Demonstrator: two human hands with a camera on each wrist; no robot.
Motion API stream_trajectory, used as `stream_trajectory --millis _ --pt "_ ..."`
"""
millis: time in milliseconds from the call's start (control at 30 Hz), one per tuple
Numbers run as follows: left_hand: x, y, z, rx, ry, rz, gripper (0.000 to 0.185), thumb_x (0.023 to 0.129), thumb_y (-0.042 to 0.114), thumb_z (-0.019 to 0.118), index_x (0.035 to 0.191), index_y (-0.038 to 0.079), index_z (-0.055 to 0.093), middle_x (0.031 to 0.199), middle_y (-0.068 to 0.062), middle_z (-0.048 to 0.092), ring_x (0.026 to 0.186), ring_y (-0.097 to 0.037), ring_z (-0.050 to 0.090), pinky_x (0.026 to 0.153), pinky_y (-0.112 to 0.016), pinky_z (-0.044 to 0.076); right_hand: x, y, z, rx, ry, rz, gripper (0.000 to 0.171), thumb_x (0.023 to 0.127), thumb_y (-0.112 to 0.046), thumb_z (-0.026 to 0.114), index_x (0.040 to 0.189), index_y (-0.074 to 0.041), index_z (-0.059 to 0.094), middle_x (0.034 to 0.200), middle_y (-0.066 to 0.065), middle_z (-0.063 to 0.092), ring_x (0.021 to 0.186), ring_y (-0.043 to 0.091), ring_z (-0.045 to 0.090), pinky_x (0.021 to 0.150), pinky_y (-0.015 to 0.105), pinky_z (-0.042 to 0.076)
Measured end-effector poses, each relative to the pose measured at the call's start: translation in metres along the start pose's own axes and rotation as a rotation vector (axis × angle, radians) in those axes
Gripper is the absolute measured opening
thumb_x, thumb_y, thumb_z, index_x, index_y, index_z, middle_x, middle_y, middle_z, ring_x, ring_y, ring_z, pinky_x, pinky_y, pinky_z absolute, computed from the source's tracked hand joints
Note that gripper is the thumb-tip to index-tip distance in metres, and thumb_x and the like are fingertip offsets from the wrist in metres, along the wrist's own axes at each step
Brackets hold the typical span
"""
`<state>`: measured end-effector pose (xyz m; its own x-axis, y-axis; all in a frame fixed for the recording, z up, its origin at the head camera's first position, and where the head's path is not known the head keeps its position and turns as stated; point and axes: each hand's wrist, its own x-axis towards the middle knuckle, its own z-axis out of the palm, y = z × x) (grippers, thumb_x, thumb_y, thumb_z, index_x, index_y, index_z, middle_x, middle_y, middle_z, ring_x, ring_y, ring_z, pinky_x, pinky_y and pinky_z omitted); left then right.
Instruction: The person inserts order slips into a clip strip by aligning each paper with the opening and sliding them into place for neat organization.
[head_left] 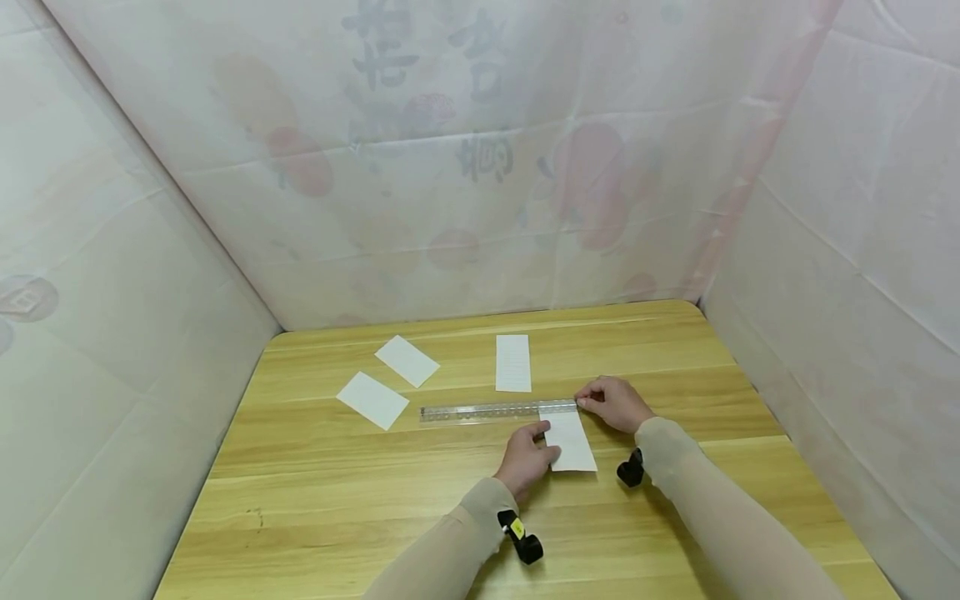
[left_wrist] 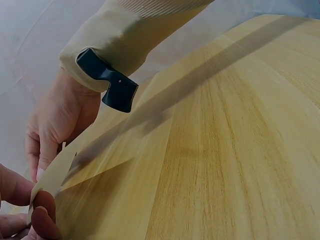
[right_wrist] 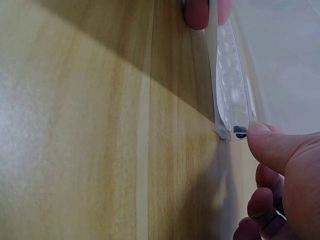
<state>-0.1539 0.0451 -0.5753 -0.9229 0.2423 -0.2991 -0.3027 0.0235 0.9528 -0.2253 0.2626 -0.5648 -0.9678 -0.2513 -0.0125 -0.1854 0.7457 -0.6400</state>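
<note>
A clear plastic ruler (head_left: 480,412) lies crosswise over the table. My right hand (head_left: 617,404) pinches its right end, where the right wrist view shows the thumb (right_wrist: 270,145) against the ruler's corner (right_wrist: 240,132). Below that end is a white paper slip (head_left: 572,443), its upper edge overlapping the ruler. My left hand (head_left: 525,461) holds the slip by its left side. Seen from the left wrist, the paper (left_wrist: 57,170) stands raised off the wood, gripped between the fingers. How the ruler and paper meet beneath the fingers is partly hidden.
Two white slips, one upper (head_left: 407,361) and one lower (head_left: 372,400), lie angled at the left. Another white slip (head_left: 513,363) lies upright behind the ruler. Pale printed cloth (head_left: 450,208) encloses the wooden table (head_left: 322,500) at the back and sides.
</note>
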Motion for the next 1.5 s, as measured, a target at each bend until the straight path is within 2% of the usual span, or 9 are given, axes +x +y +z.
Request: stream_trajectory --millis 167,400,500,600,767,967,1067,1200,1500 --pt "0.0 0.0 0.001 -0.002 -0.006 0.0 0.053 0.086 -0.003 0.065 0.136 -0.003 0.049 0.118 -0.009 0.052 0.062 -0.012 0.041 0.058 -0.026 0.041 -0.001 -0.001 0.0 -0.005 0.002 -0.011 0.011 0.092 -0.02 0.066 0.099 -0.02 0.075 0.098 -0.003 0.067 0.092 0.017 0.06 0.083 0.043 0.048" --pt "0.001 -0.001 0.002 -0.002 -0.016 0.001 0.055 0.086 -0.002 0.065 0.138 -0.003 0.047 0.115 -0.01 0.051 0.061 -0.012 0.04 0.056 -0.024 0.04 -0.001 -0.002 0.0 -0.001 -0.002 -0.001 0.012 0.092 -0.021 0.066 0.1 -0.019 0.075 0.099 -0.002 0.067 0.093 0.018 0.059 0.083 0.043 0.048" --pt "0.0 0.0 0.003 0.036 -0.009 0.016 0.056 0.086 0.0 0.065 0.139 -0.003 0.045 0.119 -0.011 0.051 0.069 -0.011 0.043 0.062 -0.025 0.042 -0.001 -0.002 0.0 0.002 -0.003 0.002 0.012 0.092 -0.021 0.066 0.1 -0.019 0.075 0.099 -0.002 0.067 0.093 0.017 0.059 0.083 0.042 0.048" --pt "-0.003 0.004 0.002 0.206 0.019 0.085 0.057 0.085 0.005 0.067 0.137 -0.005 0.046 0.12 -0.013 0.053 0.084 -0.014 0.048 0.075 -0.029 0.046 -0.001 -0.002 0.0 0.002 -0.001 0.001 0.012 0.092 -0.021 0.066 0.1 -0.019 0.075 0.098 -0.002 0.067 0.091 0.016 0.059 0.081 0.041 0.048" --pt "-0.011 0.014 0.001 0.669 0.04 0.228 0.054 0.085 0.019 0.07 0.132 -0.002 0.054 0.121 -0.015 0.052 0.106 -0.025 0.052 0.091 -0.037 0.045 -0.001 0.0 0.0 -0.002 0.006 0.002 0.012 0.092 -0.021 0.066 0.099 -0.02 0.075 0.096 -0.003 0.066 0.086 0.014 0.057 0.077 0.037 0.047" --pt "-0.016 0.02 0.0 1.275 -0.156 0.469 0.051 0.087 0.038 0.067 0.132 0.016 0.059 0.142 -0.004 0.046 0.132 -0.022 0.039 0.106 -0.035 0.035 -0.001 0.0 0.0 0.011 -0.003 0.009 0.012 0.092 -0.02 0.066 0.099 -0.019 0.075 0.095 -0.003 0.066 0.085 0.015 0.056 0.076 0.036 0.046" --pt "-0.015 0.019 0.0 1.5 -0.268 0.556 0.054 0.09 0.048 0.06 0.138 0.025 0.053 0.151 0.0 0.036 0.14 -0.021 0.028 0.111 -0.039 0.028 -0.001 -0.001 0.0 0.016 0.001 0.008 0.011 0.092 -0.019 0.066 0.099 -0.018 0.075 0.095 -0.003 0.066 0.084 0.015 0.056 0.076 0.036 0.046" --pt "-0.014 0.017 -0.001 1.618 -0.343 0.531 0.06 0.093 0.056 0.051 0.146 0.029 0.043 0.156 0.001 0.026 0.143 -0.02 0.021 0.111 -0.043 0.028 -0.001 -0.001 0.0 0.015 0.0 0.005 0.012 0.092 -0.019 0.066 0.099 -0.018 0.075 0.094 -0.003 0.066 0.084 0.015 0.056 0.076 0.036 0.045" --pt "-0.01 0.011 0.001 1.598 -0.343 0.508 0.063 0.094 0.058 0.048 0.148 0.029 0.038 0.157 0.001 0.024 0.143 -0.019 0.022 0.108 -0.046 0.031 0.0 0.004 0.002 0.018 0.005 0.004 0.012 0.092 -0.022 0.066 0.1 -0.019 0.074 0.098 -0.003 0.067 0.091 0.017 0.059 0.082 0.041 0.047"
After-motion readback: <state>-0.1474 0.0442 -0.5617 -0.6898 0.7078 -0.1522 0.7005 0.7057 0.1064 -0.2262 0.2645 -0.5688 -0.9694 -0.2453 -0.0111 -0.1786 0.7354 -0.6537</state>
